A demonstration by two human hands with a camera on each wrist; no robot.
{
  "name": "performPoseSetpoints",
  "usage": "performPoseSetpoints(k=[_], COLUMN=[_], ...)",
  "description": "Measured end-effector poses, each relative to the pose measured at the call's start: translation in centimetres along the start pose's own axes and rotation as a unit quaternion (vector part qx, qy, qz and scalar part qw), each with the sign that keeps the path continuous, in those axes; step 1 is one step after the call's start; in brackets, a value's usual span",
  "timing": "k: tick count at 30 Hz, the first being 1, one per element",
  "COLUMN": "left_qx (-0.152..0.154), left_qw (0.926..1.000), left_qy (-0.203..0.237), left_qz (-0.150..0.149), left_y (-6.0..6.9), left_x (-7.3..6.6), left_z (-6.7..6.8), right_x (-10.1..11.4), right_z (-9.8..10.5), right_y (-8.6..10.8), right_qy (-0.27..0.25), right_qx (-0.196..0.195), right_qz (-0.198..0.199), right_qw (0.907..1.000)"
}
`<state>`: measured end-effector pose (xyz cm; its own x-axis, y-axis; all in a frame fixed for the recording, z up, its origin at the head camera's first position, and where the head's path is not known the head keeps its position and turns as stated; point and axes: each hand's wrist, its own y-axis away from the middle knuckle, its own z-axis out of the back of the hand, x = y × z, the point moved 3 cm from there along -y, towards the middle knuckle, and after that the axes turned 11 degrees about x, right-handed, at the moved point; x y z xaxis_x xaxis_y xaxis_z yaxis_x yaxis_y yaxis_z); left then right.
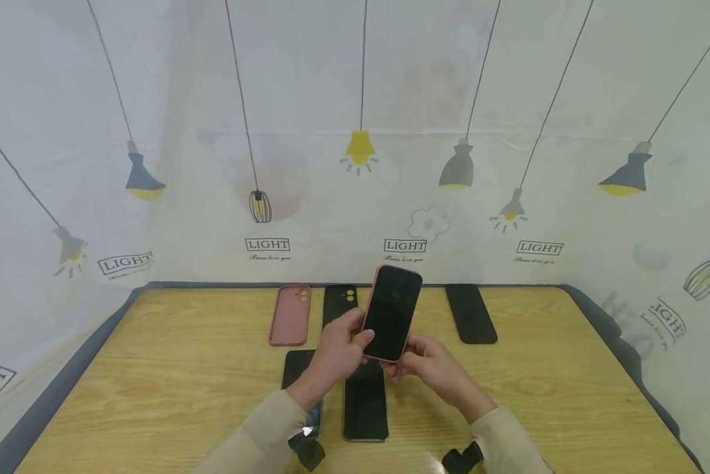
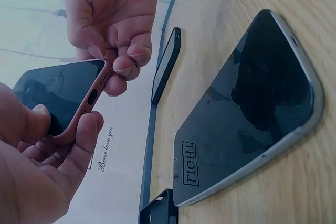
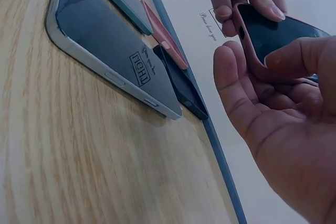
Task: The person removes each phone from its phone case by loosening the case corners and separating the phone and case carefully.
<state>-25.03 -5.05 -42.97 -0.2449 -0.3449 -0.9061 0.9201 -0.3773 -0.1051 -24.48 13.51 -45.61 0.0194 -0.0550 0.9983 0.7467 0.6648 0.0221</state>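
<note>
A smartphone (image 1: 393, 313) in a pink case is held up above the table, its dark screen facing me. My left hand (image 1: 335, 352) grips it by the lower left side, thumb over the screen's edge and fingers behind. With thumb and fingers my right hand (image 1: 440, 374) pinches the lower right corner. In the left wrist view the case's bottom edge (image 2: 93, 97) shows its port opening. Below the hands a silver-edged phone (image 1: 365, 408) lies screen up. Left of it, partly covered by my left wrist, lies another dark-screened phone (image 1: 297, 367).
Along the table's back lie an empty pink phone case (image 1: 289, 316) and a black phone case (image 1: 339, 304), partly hidden by my left hand. A black phone-shaped slab (image 1: 472, 315) lies at the back right. Behind the wooden table (image 1: 556, 388) hangs a lamp-printed cloth (image 1: 307, 99).
</note>
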Motion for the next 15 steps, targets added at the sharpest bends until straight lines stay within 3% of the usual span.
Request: performPoseSetpoints(k=[8, 15], left_qx=[0.007, 0.01], left_qw=[0.9997, 0.9995], left_qy=[-0.022, -0.028], left_qz=[0.007, 0.013], left_y=[0.19, 0.27], left_x=[-0.06, -0.2], left_z=[-0.14, -0.1], right_x=[0.11, 0.13], right_z=[-0.2, -0.11], right_y=[-0.15, -0.21], right_qy=[-0.008, -0.013], right_qx=[-0.038, -0.01], right_qz=[-0.032, -0.032], right_qw=[0.9987, 0.9994])
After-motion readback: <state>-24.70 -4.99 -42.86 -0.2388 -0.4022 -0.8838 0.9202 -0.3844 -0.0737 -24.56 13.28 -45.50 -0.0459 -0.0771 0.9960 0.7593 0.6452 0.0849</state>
